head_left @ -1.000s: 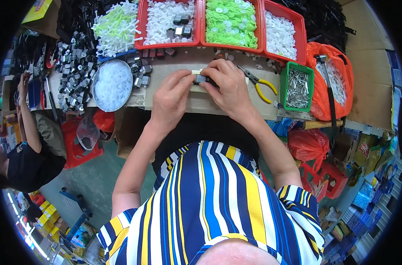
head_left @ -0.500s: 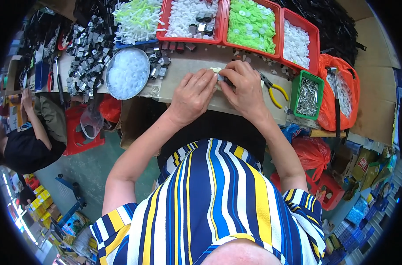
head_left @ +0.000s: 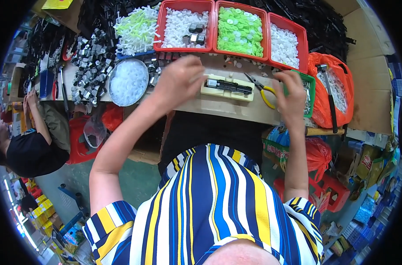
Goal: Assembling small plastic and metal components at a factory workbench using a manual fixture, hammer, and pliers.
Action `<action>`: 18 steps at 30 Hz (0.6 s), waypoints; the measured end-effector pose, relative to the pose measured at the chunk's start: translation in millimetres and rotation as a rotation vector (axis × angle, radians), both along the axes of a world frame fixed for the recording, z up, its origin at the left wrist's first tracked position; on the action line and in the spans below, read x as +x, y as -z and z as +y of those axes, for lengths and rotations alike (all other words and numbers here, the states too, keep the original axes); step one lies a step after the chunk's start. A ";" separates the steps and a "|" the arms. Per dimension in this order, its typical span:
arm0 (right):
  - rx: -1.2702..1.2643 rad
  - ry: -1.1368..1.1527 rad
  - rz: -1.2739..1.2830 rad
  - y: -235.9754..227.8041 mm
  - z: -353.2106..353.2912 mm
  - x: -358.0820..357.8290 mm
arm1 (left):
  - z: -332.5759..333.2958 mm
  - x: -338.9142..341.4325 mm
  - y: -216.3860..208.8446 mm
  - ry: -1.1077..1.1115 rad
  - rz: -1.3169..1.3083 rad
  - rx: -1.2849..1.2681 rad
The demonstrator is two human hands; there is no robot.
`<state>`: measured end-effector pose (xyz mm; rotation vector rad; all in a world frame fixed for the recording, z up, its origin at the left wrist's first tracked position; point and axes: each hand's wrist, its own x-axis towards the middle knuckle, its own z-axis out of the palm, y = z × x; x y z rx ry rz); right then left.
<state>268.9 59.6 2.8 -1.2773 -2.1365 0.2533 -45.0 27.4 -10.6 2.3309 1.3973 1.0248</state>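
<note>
On the tabletop in front of me lies a cream block-shaped holder (head_left: 234, 96). A long black part (head_left: 231, 86) rests in its slot, with a silver-coloured piece (head_left: 213, 83) at the left end. My left hand (head_left: 178, 85) is raised just left of the holder, fingers bent and blurred; whether it holds anything is unclear. Over the left edge of a green bin (head_left: 312, 97) of metal pins hovers my right hand (head_left: 291, 98), its fingers curved and apart, nothing visible between them. Beside it lie pliers with yellow handles (head_left: 266, 95).
Red trays (head_left: 215, 27) along the back hold white and lime-green plastic pieces. To the left are a round dish (head_left: 128, 83) of translucent pieces and a heap of black-and-silver parts (head_left: 92, 62). A hammer (head_left: 329, 90) lies against an orange bag (head_left: 347, 108). Another person (head_left: 35, 148) sits at far left.
My hands, together over the holder before, have parted. The left moved leftward and the right moved rightward to the green bin, leaving the black part and holder in plain sight.
</note>
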 end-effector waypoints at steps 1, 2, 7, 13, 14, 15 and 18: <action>0.015 0.107 -0.067 -1.2 0.9 18.2 | 15.7 -6.7 -6.7 -0.012 0.012 -0.011; -0.005 0.175 -0.124 0.9 2.6 35.0 | 30.5 -12.8 -11.3 -0.062 0.033 0.009; -0.012 0.291 -0.316 17.2 3.3 64.8 | 108.2 -45.5 -3.6 -0.179 0.247 0.092; -0.072 0.247 -0.273 8.6 7.6 59.4 | 156.7 -44.2 19.2 -0.205 0.492 0.074; -0.076 0.257 -0.274 10.5 8.3 62.8 | 160.0 -42.1 19.2 -0.195 0.491 0.075; -0.105 0.253 -0.234 13.3 9.0 67.0 | 162.4 -41.3 18.8 -0.193 0.500 0.076; -0.157 0.254 -0.163 15.3 9.4 71.7 | 166.4 -43.1 19.5 -0.172 0.469 0.084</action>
